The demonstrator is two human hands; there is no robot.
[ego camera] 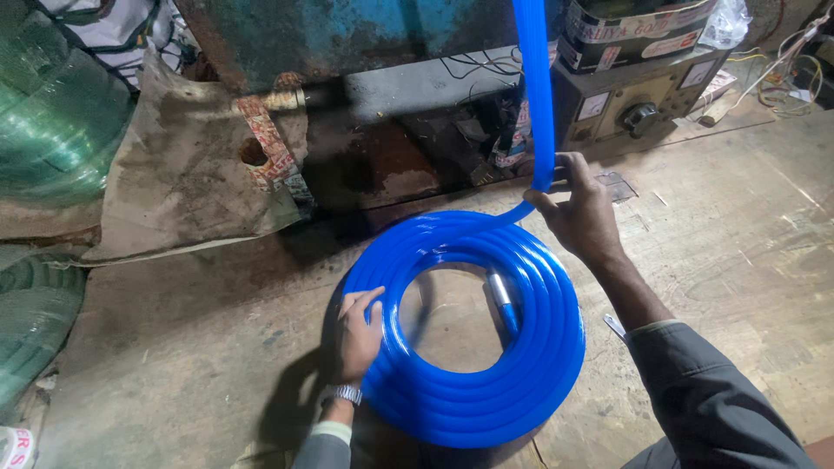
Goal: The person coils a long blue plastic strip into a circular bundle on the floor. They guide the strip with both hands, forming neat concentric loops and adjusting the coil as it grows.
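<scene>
A bright blue hose lies wound into a flat coil (486, 382) on a worn wooden surface (738, 234). A strand of the same blue hose (540, 95) rises from the coil's far edge straight up out of view. My right hand (580, 208) grips this strand just above the coil. My left hand (360, 334), with a metal wristwatch, presses flat on the coil's left side. Inside the coil's ring lies the hose end with a silver metal fitting (499, 291).
A grey box with a black knob and dials (638, 108) stands at the back right, with loose wires (782, 78) beside it. A rusty blue-green machine body (347, 35) is behind. Green hose coils (43, 130) and a dirty sack (182, 165) are at the left.
</scene>
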